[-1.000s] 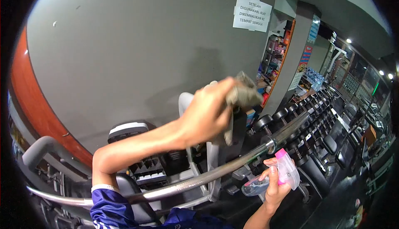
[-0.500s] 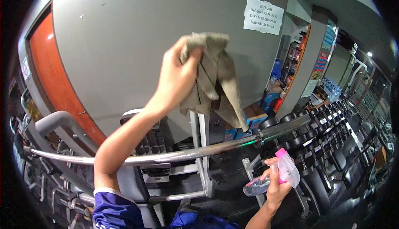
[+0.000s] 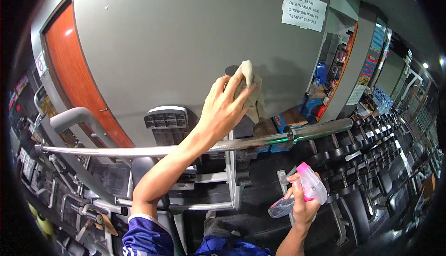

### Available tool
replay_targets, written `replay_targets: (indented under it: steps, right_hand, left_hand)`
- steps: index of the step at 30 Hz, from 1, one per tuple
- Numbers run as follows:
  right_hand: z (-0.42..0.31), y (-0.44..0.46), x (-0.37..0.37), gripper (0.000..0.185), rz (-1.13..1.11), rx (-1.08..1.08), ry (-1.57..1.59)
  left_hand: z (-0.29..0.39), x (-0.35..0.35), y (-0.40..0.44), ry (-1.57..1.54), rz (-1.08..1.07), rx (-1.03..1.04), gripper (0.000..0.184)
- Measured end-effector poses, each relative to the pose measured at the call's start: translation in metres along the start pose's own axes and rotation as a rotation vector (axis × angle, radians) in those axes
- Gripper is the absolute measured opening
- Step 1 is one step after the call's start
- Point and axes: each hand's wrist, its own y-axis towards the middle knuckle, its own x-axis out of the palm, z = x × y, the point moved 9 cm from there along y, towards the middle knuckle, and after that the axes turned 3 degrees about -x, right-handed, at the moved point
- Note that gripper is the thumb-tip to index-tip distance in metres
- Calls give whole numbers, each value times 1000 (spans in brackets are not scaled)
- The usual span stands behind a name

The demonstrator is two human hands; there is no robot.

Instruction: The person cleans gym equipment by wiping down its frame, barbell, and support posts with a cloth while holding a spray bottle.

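My left hand [image 3: 224,102] is stretched forward with its fingers curled on a grey-green cloth [image 3: 255,105]. Part of the cloth sticks up above the fingertips and the rest hangs down behind them. Just beyond the fingers shows a dark rounded end [image 3: 231,70], perhaps of an upright post; whether the cloth touches it I cannot tell. Lower right, my right hand [image 3: 303,206] grips a clear spray bottle [image 3: 282,207] with a pink nozzle, tilted with its base to the left. Between my arms and the wall runs a long metal barbell [image 3: 260,142], passing behind my left forearm.
Racks of black dumbbells [image 3: 344,179] line the right side. A grey wall [image 3: 186,38] with a paper sign [image 3: 304,10] stands ahead, and an orange door [image 3: 76,65] at left. Gym machine frames [image 3: 76,119] stand at left; boxes [image 3: 289,119] sit near the wall.
My left hand has moved lower and farther forward, with the cloth now bunched by the dark post end. The bottle stays in my right hand, and the view has shifted slightly.
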Motion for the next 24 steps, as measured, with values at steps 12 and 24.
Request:
replay_targets:
  steps: [12, 24]
  right_hand:
    - [9, -11, 11, 16, -95, 49, -20]
    - [11, -13, 19, 16, -123, 28, -2]
  left_hand:
    - [26, 7, -47, -53, -169, 74, 46]
    - [13, -18, -33, -247, -116, 33, 56]
